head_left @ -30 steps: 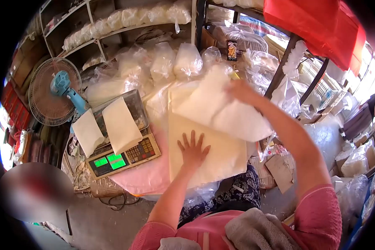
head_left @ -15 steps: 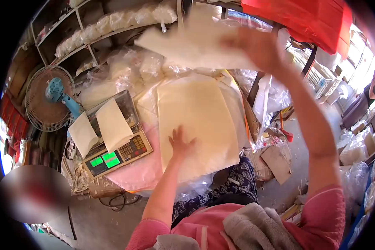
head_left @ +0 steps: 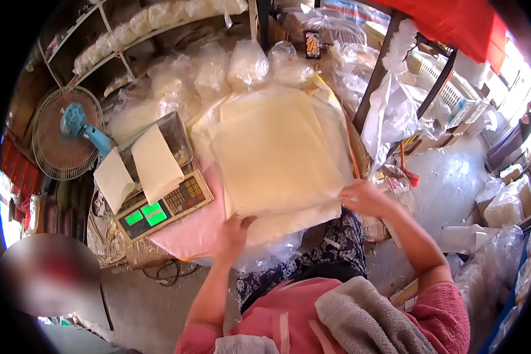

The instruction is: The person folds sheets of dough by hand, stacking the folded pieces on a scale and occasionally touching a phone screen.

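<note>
A thin cream-coloured sheet (head_left: 271,147) lies at a slight angle over a stack of similar sheets (head_left: 277,227) on the table in front of me. My left hand (head_left: 235,233) is closed at its near left corner, fingertips pinched on the edge. At the near right corner, my right hand (head_left: 366,197) grips the same sheet from the side. Left of the stack stands a digital scale (head_left: 197,197) with lit green displays. Two folded cream pieces (head_left: 156,164) rest on it, partly covering its pan and panel.
A blue fan (head_left: 76,127) stands behind the scale at left. Clear bags of pale material (head_left: 248,65) line the table's back. A phone (head_left: 312,45) is propped among them. White crates (head_left: 448,88) and a distant person (head_left: 522,133) are at right.
My right hand has come down from above, where it held a raised sheet. That sheet now lies on the stack. My left hand has moved from the stack's middle to the near left corner.
</note>
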Action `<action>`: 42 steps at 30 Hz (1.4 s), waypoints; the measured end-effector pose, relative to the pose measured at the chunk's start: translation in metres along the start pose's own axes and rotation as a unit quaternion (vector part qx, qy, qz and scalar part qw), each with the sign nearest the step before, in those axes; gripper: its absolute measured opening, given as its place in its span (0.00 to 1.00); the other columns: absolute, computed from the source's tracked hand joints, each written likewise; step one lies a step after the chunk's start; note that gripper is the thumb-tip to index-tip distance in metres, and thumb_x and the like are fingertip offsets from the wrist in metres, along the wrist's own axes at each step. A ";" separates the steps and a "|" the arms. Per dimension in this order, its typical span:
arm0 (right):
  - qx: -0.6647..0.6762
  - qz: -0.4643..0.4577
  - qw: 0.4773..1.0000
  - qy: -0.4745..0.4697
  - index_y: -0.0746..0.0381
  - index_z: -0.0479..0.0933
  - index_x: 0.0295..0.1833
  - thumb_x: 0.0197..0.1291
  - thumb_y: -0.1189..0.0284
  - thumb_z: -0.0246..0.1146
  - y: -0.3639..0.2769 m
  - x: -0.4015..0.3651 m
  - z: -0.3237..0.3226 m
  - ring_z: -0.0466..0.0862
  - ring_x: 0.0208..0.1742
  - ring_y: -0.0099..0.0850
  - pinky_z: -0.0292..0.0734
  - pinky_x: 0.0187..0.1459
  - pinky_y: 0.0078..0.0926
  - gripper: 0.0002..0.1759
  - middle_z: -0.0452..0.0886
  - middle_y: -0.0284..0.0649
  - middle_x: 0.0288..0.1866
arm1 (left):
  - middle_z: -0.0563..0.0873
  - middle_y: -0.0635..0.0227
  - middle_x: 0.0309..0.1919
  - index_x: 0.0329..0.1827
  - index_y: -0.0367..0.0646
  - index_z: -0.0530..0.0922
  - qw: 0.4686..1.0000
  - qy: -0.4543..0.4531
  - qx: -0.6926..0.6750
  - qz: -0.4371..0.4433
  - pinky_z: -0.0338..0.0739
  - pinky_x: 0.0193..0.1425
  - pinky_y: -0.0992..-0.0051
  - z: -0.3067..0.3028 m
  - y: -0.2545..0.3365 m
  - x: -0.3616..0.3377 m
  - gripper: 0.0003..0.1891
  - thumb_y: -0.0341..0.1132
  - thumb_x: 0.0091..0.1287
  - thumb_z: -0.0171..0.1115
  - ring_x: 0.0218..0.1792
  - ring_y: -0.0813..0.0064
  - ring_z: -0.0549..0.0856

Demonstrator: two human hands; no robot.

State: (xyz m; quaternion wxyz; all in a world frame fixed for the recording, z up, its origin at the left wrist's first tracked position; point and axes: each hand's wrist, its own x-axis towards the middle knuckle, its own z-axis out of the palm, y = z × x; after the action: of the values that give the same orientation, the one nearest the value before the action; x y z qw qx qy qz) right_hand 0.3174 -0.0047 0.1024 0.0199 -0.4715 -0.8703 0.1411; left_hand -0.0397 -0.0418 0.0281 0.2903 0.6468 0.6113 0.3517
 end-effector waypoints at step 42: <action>-0.007 -0.040 0.996 0.078 0.58 0.64 0.66 0.58 0.68 0.57 -0.103 0.155 0.014 0.69 0.67 0.41 0.60 0.65 0.51 0.28 0.72 0.48 0.62 | 0.83 0.56 0.43 0.44 0.41 0.77 0.940 0.068 0.250 0.222 0.72 0.56 0.68 -0.024 0.045 0.077 0.15 0.28 0.52 0.65 0.47 0.57 0.81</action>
State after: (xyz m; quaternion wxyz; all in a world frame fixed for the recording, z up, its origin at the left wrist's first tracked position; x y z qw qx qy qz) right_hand 0.1450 0.0669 0.1011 0.0897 -0.4464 -0.8850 0.0967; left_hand -0.0322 0.0297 0.0859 -0.0086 0.7921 0.5390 0.2864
